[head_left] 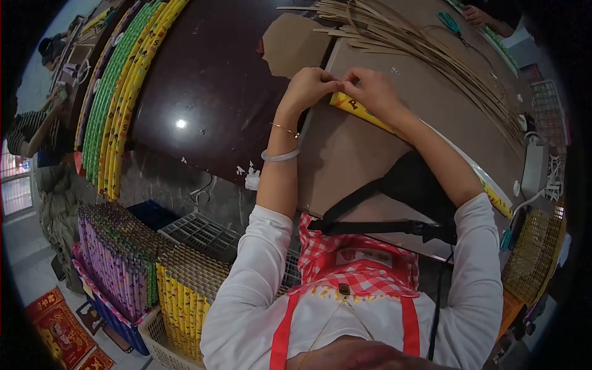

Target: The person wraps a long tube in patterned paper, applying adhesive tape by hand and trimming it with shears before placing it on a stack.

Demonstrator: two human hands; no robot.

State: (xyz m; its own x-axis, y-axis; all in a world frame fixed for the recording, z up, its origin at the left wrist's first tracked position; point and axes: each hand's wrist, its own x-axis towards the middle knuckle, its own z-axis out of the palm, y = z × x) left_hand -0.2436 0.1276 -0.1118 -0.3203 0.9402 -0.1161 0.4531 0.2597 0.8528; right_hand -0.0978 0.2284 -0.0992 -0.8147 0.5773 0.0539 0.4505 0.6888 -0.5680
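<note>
My left hand (311, 87) and my right hand (371, 91) meet over the table (342, 139), thumbs and fingertips pinched together. Whatever sits between the fingertips is too small or hidden to make out. Just below them is the near end of a yellow printed tube (353, 107), apparently rolled paper. It runs diagonally to the right beneath my right forearm, which covers its middle. A white strip (453, 148) lies along it, and its yellow far end shows near the table's right edge.
Thin brown strips (425, 52) spread across the back, beside brown sheets (295, 44). A black strapped bag (419, 188) lies near me. Yellow and green tubes (132, 92) line the left; crates of upright tubes (185, 296) stand below. Another person's hand (475, 16) is near teal scissors (450, 24).
</note>
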